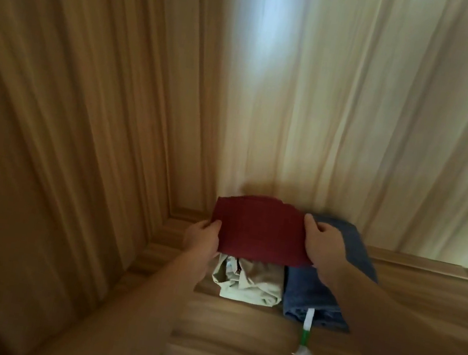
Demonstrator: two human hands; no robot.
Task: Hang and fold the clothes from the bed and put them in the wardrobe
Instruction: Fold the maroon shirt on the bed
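A folded dark red garment [261, 230] is held flat inside the wooden wardrobe. My left hand [203, 238] grips its left edge and my right hand [323, 246] grips its right edge, thumbs on top. Under it lies a folded cream garment [249, 284] on the wardrobe shelf [231, 339]. To the right of the cream one sits a folded blue denim garment [318, 298], with a white and green drawstring [305, 336] hanging out at the front. Whether the red garment rests on the cream one or hovers just above it, I cannot tell.
The wardrobe's wooden left wall [82, 122] rises close beside the pile. Its back panel [358, 120] is lit pale. Bare shelf surface [422, 299] lies to the right of the denim and in front of the pile.
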